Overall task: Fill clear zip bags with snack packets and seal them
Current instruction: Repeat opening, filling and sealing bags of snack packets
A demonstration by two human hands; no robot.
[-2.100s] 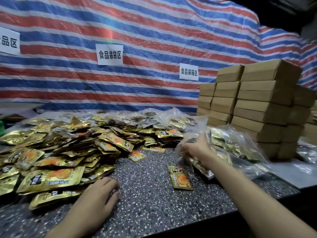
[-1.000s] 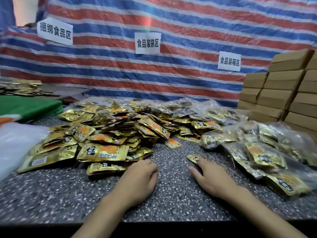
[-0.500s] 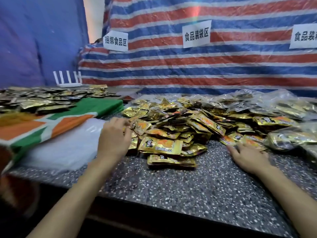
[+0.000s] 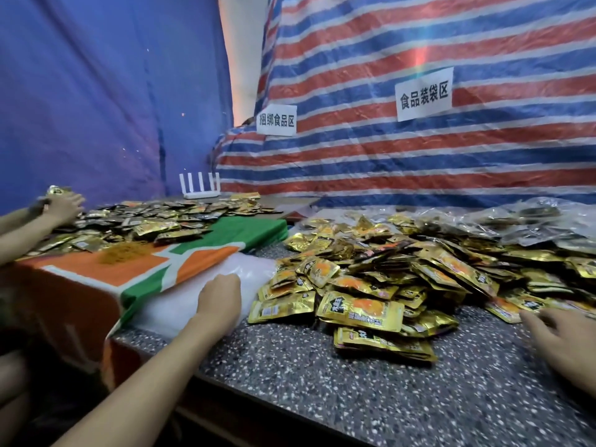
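view: swung toward 9 o'clock over the last two seconds; lost the cartons and kept only some filled bags (image 4: 532,221) at 2 o'clock.
left hand (image 4: 222,295): left the 9 o'clock edge of the snack packets (image 4: 361,312) and landed on the stack of clear zip bags (image 4: 258,269); bent the fingers over its top and hid the tips, so could not tell whether pinching a bag or only pressing.
right hand (image 4: 562,345): stayed flat on the table (image 4: 354,391) at 4 o'clock, with fingers straight and apart, clamped on nothing, just beside the packets' near edge.
meaning for the task: probably closed one round and opened the next; reached for an empty bag, with filling and sealing not yet begun.
task things: heaped loose from 12 to 3 o'clock, just beside the bag stack at 9 o'clock.
table surface: dark and speckled; met at 9 o'clock by an orange, green and white cloth (image 4: 200,253), laid against the bag stack.
on the cloth: a second spread of packets (image 4: 145,221), a small brownish heap (image 4: 125,253), and a white device with four upright prongs (image 4: 200,185) at the far end.
another person's hands (image 4: 61,204): worked that spread at the far 9 o'clock edge.
room: closed in by a blue tarp (image 4: 96,91) at 10 o'clock and a striped tarp (image 4: 419,162) from 12 to 2 o'clock, hung with two white signs (image 4: 276,120).
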